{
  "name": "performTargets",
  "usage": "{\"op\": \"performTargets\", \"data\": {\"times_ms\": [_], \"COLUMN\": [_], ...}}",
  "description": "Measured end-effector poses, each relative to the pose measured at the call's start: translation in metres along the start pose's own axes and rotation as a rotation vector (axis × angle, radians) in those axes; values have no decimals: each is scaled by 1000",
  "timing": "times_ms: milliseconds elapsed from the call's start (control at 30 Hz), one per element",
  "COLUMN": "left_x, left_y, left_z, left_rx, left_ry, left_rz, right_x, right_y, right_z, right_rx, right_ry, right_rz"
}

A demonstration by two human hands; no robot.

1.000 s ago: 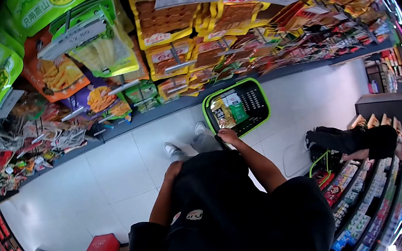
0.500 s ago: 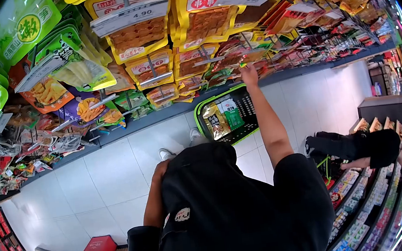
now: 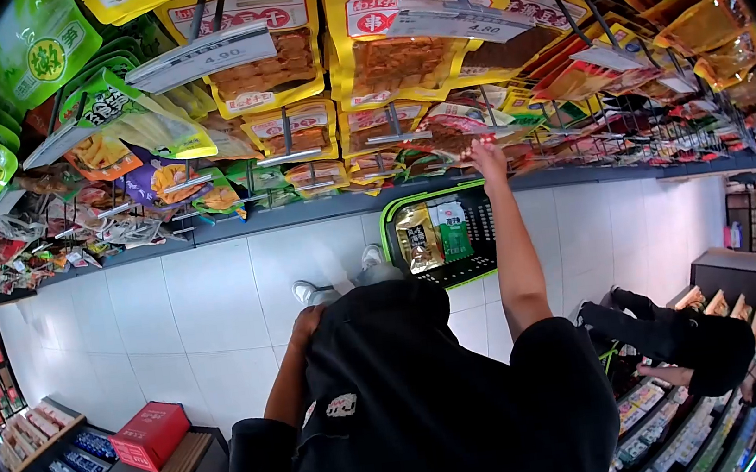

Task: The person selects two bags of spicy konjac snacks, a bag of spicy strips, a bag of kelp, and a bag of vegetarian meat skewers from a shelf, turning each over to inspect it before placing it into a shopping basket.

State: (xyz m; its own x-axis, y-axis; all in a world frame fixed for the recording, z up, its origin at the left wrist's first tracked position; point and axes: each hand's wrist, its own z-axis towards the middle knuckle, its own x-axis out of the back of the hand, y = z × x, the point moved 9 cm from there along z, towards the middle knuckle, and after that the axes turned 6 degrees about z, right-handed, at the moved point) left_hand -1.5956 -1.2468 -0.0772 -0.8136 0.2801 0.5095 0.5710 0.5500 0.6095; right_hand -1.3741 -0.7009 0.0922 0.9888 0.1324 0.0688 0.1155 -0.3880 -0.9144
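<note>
My right hand (image 3: pixel 489 160) reaches up to the hanging snack packets, its fingers at a red-and-white patterned packet (image 3: pixel 451 137); whether they grip it is too small to tell. My left hand (image 3: pixel 309 322) rests against the side of my dark top, its fingers partly hidden. Below my right hand, a black basket with a green rim (image 3: pixel 388 239) stands on the floor, holding a gold packet (image 3: pixel 419 239) and a green-and-white packet (image 3: pixel 454 230). Yellow snack packets (image 3: pixel 270 62) hang on hooks with price tags above.
At the right, another person in dark clothes (image 3: pixel 689 345) bends by a shelf of goods (image 3: pixel 647 424). A red box (image 3: pixel 151 436) sits on a counter at the lower left. Green packets (image 3: pixel 40 55) hang at the upper left.
The view has turned and shifted, and the packets look nearer. My right hand is now at the red-and-white packet; a small green-yellow item seen at its fingertips before no longer shows there.
</note>
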Motion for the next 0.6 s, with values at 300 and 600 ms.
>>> {"op": "performTargets", "data": {"times_ms": [300,600], "left_x": [-11,19], "left_y": [-26,-18], "left_z": [18,-12], "left_rx": [173,148], "left_ry": [-32,-60], "left_rz": [-15,73], "right_x": [19,15], "right_y": [21,-31], "right_z": [-32,-146], "right_rx": [-118,-23], "right_ry": [-117,-88], "right_rz": [298,331]}}
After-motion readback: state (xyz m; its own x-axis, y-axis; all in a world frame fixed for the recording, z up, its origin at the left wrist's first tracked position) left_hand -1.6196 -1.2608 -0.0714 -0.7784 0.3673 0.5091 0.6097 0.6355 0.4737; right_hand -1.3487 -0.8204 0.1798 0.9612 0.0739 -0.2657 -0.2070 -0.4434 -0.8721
